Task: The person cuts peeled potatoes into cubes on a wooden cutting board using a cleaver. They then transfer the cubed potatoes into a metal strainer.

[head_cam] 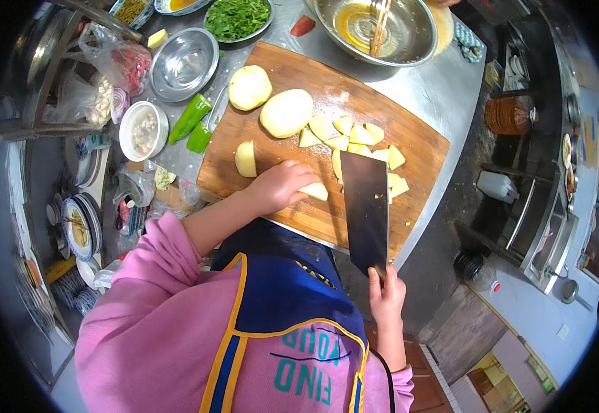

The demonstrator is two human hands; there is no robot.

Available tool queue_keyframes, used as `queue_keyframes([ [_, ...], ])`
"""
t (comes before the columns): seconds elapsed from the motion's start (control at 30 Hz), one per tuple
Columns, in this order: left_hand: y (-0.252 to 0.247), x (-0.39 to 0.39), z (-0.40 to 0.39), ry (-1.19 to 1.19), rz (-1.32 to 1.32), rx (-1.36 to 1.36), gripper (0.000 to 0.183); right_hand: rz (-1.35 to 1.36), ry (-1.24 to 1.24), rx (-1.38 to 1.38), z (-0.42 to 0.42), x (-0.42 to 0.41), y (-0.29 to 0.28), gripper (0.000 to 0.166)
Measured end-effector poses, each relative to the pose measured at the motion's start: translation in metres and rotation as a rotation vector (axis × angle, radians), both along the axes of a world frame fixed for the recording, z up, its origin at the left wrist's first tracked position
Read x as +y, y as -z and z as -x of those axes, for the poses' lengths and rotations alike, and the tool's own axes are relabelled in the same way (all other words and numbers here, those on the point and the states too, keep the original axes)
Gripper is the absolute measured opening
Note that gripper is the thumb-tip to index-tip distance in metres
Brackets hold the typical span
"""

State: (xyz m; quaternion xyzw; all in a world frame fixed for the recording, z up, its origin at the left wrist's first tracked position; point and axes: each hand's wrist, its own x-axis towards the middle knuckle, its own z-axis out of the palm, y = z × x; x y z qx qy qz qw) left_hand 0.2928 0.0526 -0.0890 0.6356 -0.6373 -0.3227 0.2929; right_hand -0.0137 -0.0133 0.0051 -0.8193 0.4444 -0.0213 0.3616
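Observation:
My left hand (284, 188) is closed over a piece of peeled potato (315, 191) near the front of a wooden cutting board (273, 57). In my right hand (387, 289) is a cleaver (366, 206); its broad dark blade lies over the board's right part and hides some of the potato chunks. Several cut potato chunks (361, 135) are gathered at the board's middle right, on both sides of the blade. Two whole peeled potatoes (286, 113) rest at the back left. A cut potato section (246, 159) sits apart, left of my left hand.
Behind the board stands a steel mixing bowl (402, 31) with chopsticks. Green peppers (191, 118), an empty metal bowl (184, 64), a white tub (143, 130) and a dish of chopped greens (237, 18) stand left and behind. Part of another person's hand (449, 2) shows at the top edge.

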Motion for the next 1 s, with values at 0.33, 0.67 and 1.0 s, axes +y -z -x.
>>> queue_keyframes([
  [0.33,-0.003,0.009,0.029,-0.562,-0.170,0.273,0.030,0.116,-0.207,0.152,0.002,0.004,0.006,0.017],
  [0.67,0.013,0.016,0.027,-0.621,-0.097,0.290,0.032,0.138,-0.388,0.249,-0.015,-0.007,0.003,0.013],
  [1.0,0.014,0.022,0.026,-0.648,-0.104,0.259,0.030,0.091,-0.328,0.247,-0.034,-0.017,0.021,0.018],
])
